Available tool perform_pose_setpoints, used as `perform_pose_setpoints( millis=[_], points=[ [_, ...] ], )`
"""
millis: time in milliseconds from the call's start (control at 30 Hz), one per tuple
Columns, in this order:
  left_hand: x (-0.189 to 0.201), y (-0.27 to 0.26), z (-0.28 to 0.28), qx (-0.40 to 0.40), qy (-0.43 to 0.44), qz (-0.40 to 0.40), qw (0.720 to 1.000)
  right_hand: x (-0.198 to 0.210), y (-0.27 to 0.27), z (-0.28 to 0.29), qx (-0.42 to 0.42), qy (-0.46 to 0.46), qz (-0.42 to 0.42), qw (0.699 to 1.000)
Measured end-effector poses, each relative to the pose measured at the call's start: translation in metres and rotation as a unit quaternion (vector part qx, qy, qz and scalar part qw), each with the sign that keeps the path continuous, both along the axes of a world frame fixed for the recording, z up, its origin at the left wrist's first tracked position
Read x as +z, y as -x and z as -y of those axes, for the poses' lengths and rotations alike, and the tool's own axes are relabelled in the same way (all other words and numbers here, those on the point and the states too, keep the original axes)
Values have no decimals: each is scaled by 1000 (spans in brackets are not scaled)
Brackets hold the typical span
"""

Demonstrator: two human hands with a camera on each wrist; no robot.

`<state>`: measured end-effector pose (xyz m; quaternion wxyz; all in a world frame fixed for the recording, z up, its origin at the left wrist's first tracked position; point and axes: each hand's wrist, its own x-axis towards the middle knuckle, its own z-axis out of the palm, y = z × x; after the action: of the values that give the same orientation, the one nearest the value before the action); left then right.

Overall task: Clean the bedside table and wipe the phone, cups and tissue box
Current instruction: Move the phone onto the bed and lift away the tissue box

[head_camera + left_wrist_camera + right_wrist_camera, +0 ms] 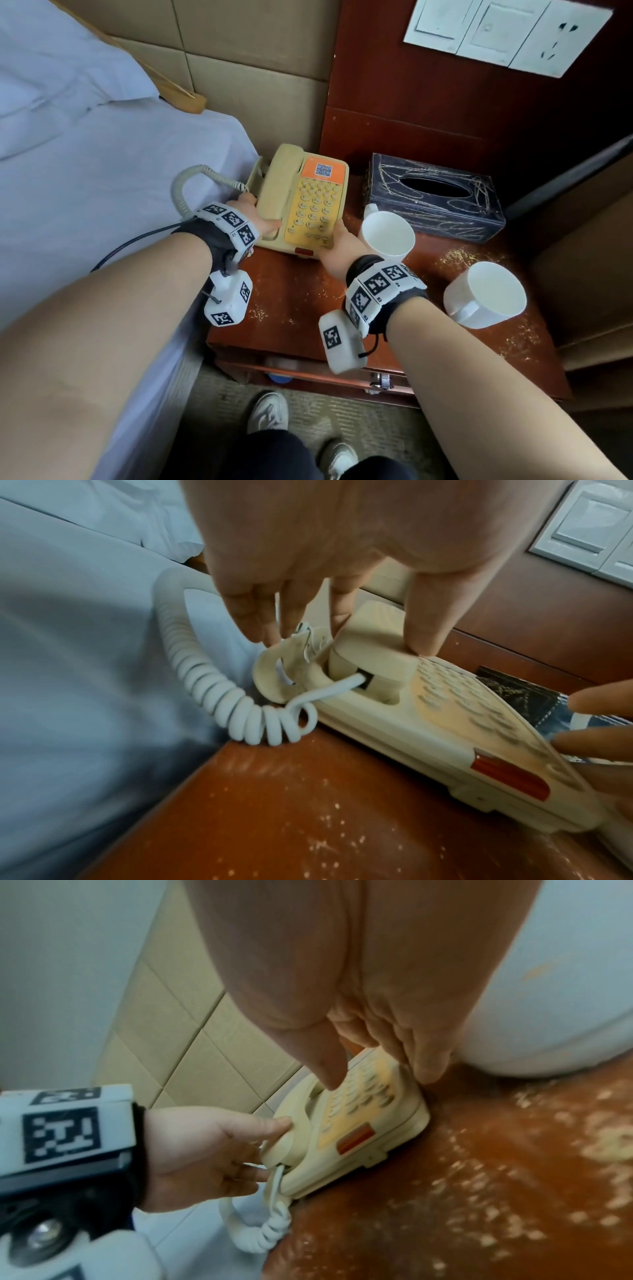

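Cream phone (274, 192), white cups (388, 236), dark scribble-patterned tissue box (435, 209).

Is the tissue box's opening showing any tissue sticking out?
No. In the head view the dark tissue box shows only an empty black oval slot on top, with no tissue protruding.

Bare bench (301, 308) lies open in front. Phone (301, 202) crowds the back-left corner against the bed (102, 164); two cups (388, 234) and tissue box (435, 198), seemingly close-packed, fill the right.
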<state>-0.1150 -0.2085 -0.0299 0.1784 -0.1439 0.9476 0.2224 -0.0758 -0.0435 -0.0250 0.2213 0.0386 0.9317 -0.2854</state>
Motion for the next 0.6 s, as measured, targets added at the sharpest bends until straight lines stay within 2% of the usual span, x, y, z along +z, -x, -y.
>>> perform_pose_setpoints(
  millis=[300, 500, 600],
  points=[
    [0, 29, 7, -20, -36, 21, 999, -8, 37, 20, -134, 111, 26, 984],
    [7, 44, 11, -9, -77, 64, 995, 0, 57, 26, -225, 113, 85, 964],
    [14, 47, 10, -8, -67, 92, 994, 9, 65, 35, -286, 124, 81, 947]
  ],
)
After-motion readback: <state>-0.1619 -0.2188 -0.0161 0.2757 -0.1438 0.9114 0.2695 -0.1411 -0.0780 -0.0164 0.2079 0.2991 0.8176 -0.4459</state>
